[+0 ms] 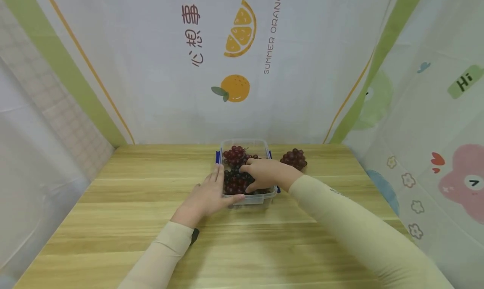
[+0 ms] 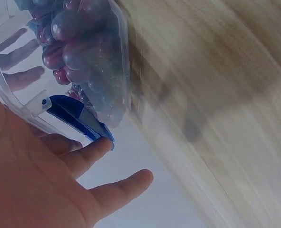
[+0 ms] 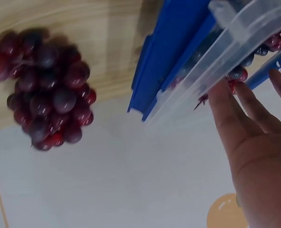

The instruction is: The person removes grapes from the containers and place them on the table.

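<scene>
A clear plastic box (image 1: 269, 200) with blue side clips holds bunches of grapes: a red bunch (image 1: 234, 154) at the far end, dark grapes (image 1: 230, 175) and more red ones (image 1: 236, 185) nearer. My left hand (image 1: 206, 200) rests along the box's left side, fingers straight, thumb at the front rim; in the left wrist view a fingertip meets a blue clip (image 2: 79, 116). From the right, my right hand (image 1: 267, 174) reaches over the rim into the box. Its fingers (image 3: 247, 102) look spread and fairly straight among the grapes; some fingertips are hidden.
Another bunch of red grapes (image 1: 295, 159) lies on the wooden table (image 1: 151, 196), just right of the box. A printed white cloth (image 1: 162, 104) hangs behind the table, with more cloth along both sides.
</scene>
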